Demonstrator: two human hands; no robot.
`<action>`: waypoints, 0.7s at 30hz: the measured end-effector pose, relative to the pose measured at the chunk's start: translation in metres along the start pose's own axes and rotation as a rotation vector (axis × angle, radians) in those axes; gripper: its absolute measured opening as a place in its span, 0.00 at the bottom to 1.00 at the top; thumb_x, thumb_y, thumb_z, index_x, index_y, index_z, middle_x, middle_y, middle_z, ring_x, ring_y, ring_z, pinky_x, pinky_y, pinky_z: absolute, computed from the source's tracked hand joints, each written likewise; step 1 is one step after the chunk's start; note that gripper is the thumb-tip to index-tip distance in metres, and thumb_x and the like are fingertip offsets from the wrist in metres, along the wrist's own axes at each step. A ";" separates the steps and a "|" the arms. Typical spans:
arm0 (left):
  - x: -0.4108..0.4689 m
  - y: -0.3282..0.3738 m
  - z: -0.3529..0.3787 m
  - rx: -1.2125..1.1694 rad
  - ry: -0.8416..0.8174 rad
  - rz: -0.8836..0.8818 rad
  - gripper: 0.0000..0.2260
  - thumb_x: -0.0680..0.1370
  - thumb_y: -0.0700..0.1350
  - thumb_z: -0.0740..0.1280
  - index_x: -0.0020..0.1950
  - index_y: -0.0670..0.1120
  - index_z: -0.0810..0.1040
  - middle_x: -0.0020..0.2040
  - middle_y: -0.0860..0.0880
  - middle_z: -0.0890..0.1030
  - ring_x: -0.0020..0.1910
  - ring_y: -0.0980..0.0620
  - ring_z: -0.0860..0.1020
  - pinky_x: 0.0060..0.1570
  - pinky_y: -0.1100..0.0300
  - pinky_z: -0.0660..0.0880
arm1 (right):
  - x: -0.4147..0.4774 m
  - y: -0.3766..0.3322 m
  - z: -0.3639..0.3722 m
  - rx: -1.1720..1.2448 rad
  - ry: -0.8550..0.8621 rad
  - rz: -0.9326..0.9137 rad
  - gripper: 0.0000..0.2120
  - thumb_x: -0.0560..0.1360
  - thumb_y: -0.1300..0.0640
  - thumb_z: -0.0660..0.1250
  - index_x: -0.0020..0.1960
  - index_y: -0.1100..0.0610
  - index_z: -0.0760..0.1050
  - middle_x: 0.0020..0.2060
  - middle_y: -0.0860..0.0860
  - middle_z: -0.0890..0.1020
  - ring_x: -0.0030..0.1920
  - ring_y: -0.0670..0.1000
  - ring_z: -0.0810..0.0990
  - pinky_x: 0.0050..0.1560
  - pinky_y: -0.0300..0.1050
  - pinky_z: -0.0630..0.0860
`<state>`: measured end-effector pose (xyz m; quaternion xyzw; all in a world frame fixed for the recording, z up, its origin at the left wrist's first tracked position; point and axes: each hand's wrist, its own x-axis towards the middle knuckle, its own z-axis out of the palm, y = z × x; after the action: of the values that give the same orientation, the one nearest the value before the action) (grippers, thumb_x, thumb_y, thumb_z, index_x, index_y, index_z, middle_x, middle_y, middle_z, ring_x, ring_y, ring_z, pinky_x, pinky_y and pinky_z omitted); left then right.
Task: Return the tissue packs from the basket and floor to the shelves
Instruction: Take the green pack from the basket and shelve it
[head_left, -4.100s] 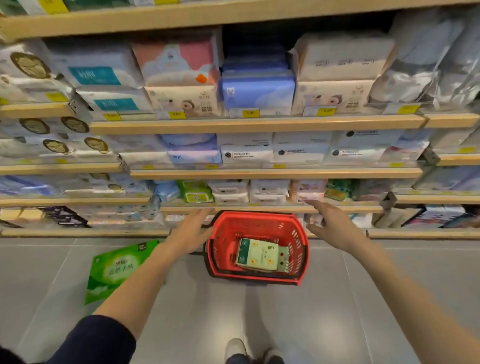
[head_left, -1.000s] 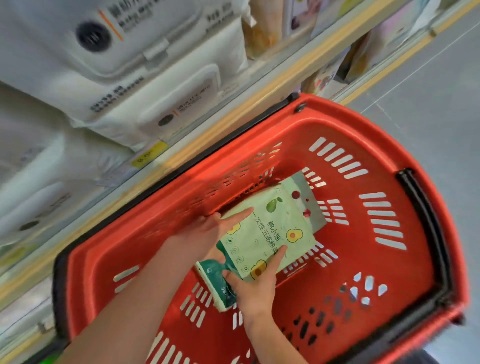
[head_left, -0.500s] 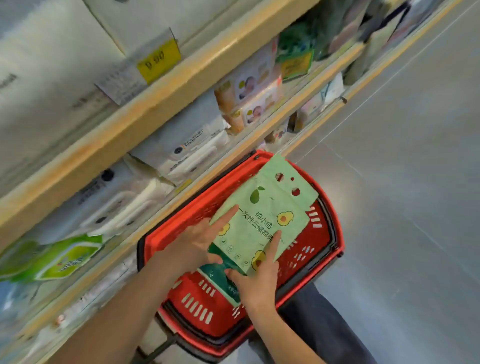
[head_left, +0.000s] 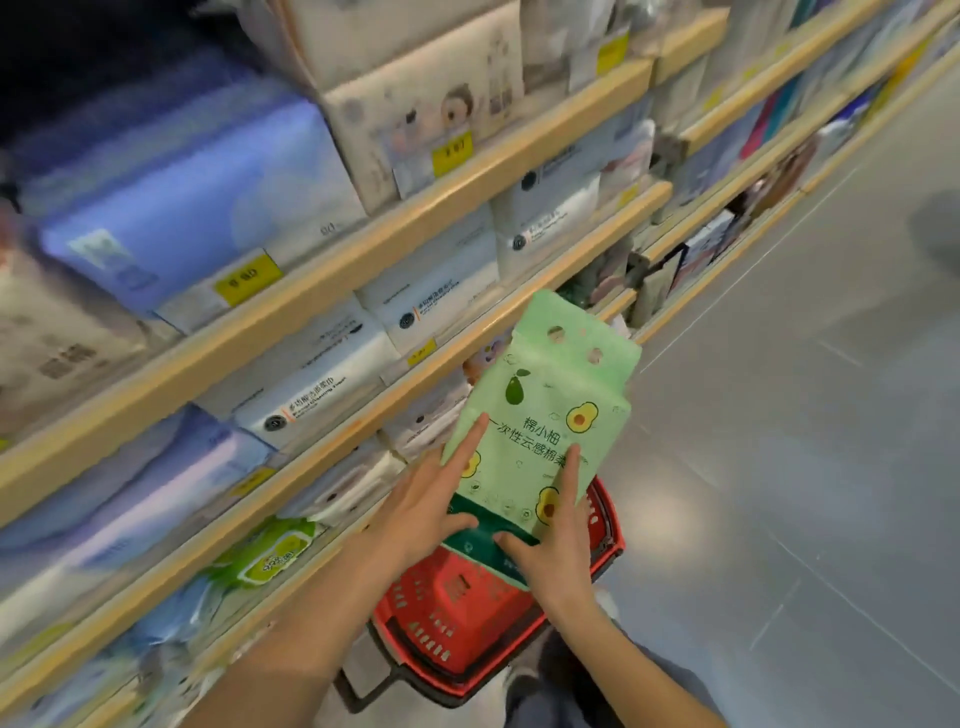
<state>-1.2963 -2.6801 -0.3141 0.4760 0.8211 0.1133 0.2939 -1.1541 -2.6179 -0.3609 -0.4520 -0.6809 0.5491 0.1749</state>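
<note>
Red plastic shopping basket (head_left: 467, 623) sits low on the grey floor (head_left: 805, 467), just under both hands and apart from them. Left hand (head_left: 421, 514) and right hand (head_left: 556, 551) grip the bottom end of a light-green avocado-print tissue pack (head_left: 540, 415), thumbs on the dark-green base, fingers flat up the front, likely to keep the soft pack upright. Pack is in the air, above the basket and beside the wooden shelf edge (head_left: 467, 332), not yet shelved. Beyond: white wipe packs (head_left: 431, 291), blurred blue packs (head_left: 197, 208), yellow price tags (head_left: 244, 278).

Shop aisle: price-tagged shelves (head_left: 332, 270), basket (head_left: 457, 623).
</note>
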 end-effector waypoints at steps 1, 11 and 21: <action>-0.007 0.013 -0.006 -0.021 0.043 0.000 0.51 0.70 0.45 0.73 0.68 0.71 0.32 0.73 0.43 0.62 0.67 0.44 0.68 0.62 0.43 0.70 | -0.001 -0.011 -0.013 -0.024 0.000 -0.042 0.60 0.63 0.62 0.76 0.70 0.35 0.32 0.70 0.51 0.61 0.67 0.48 0.64 0.63 0.45 0.70; -0.028 0.139 -0.063 -0.133 0.426 0.015 0.50 0.70 0.46 0.73 0.69 0.71 0.35 0.70 0.47 0.67 0.65 0.51 0.70 0.59 0.53 0.72 | 0.022 -0.108 -0.147 -0.111 -0.090 -0.380 0.57 0.63 0.62 0.76 0.72 0.37 0.38 0.71 0.49 0.59 0.70 0.48 0.61 0.66 0.47 0.68; -0.037 0.264 -0.104 -0.130 0.822 -0.066 0.53 0.68 0.46 0.75 0.67 0.72 0.32 0.69 0.49 0.70 0.61 0.51 0.74 0.60 0.50 0.74 | 0.058 -0.195 -0.267 -0.231 -0.212 -0.781 0.56 0.65 0.63 0.74 0.70 0.34 0.37 0.67 0.45 0.60 0.63 0.39 0.61 0.61 0.43 0.70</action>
<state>-1.1547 -2.5643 -0.0937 0.3451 0.8759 0.3361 -0.0254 -1.0715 -2.4116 -0.1093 -0.1176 -0.8723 0.4052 0.2471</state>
